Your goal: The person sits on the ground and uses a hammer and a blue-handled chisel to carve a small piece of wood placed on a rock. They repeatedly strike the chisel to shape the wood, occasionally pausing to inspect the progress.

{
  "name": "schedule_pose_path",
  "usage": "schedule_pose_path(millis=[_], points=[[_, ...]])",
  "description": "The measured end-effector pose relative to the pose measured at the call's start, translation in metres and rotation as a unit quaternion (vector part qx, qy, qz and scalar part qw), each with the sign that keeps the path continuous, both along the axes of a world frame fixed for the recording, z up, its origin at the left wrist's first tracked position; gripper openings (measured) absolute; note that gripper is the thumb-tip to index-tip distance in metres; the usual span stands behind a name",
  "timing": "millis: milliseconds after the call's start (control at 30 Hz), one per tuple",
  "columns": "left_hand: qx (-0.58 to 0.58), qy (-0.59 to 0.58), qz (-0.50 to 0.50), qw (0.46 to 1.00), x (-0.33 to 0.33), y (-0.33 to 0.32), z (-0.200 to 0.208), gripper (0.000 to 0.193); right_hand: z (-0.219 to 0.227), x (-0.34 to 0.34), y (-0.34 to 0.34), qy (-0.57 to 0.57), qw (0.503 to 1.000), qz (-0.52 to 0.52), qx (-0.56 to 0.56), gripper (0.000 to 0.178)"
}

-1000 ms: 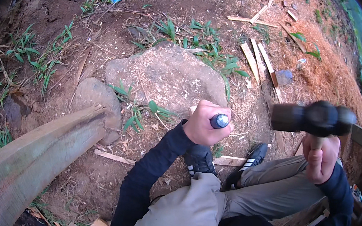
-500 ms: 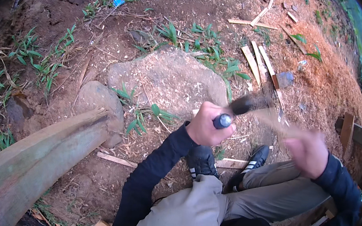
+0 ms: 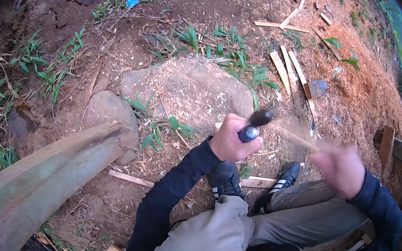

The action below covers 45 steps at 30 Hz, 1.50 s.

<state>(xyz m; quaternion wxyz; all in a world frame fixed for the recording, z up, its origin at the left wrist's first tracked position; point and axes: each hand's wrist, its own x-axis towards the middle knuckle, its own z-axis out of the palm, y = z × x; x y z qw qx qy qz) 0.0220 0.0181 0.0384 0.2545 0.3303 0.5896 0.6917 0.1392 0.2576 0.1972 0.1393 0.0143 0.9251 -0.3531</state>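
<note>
My left hand is wrapped round an upright dark blue handle. Its flat, scuffed end faces up; the rest of that tool is hidden under the fist, so its kind does not show. On the right, my right hand, blurred by motion, grips a hammer by its pale wooden shaft. The dark hammer head is right beside the handle's end, close to my left thumb; whether they touch I cannot tell.
A large flat stone strewn with wood chips lies ahead, a smaller rock beside it. A thick curved plank leans at the left. Wood strips and a sawdust heap are at the right. My shoes stand below my hands.
The hammer head has come left and closer to the blue handle's end and looks less smeared. My left hand with the handle has hardly moved.
</note>
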Motion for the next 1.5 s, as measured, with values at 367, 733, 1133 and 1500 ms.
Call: schedule_pose_path(millis=[367, 733, 1133, 1500], points=[[0.023, -0.342, 0.001, 0.939, -0.038, -0.014, -0.023, 0.023, 0.015, -0.043, -0.022, 0.021, 0.997, -0.073, -0.028, 0.039], [0.036, -0.188, 0.062, 0.980, -0.025, -0.001, 0.002, 0.030, 0.012, -0.043, -0.017, 0.079, 0.991, -0.096, -0.052, 0.039], [-0.003, -0.164, 0.041, 0.986, -0.019, -0.016, -0.001, 0.029, 0.005, -0.038, -0.013, 0.053, 0.991, -0.106, -0.063, 0.038], [0.044, 0.190, -0.016, 0.981, 0.021, -0.017, 0.022, 0.020, 0.011, -0.032, -0.018, 0.048, 0.996, -0.063, -0.036, 0.038]])
